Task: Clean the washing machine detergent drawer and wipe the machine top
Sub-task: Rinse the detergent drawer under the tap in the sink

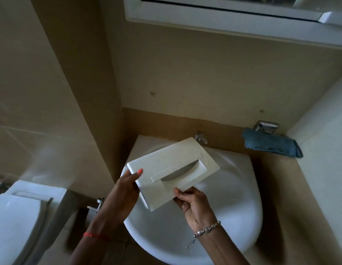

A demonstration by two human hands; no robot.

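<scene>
Over the white bathroom basin (233, 217), the detergent drawer (172, 169) is gripped at opposite edges by the left hand (126, 188) and right hand (193, 201), probably so rinse water drains below.

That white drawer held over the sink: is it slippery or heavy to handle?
Probably stiff: the drawer holds its flat shape though the left hand and right hand grip only its edges. Likely slippery: what look like droplets dot its glossy front. Seems light, carried by those edge grips alone over the sink.
</scene>
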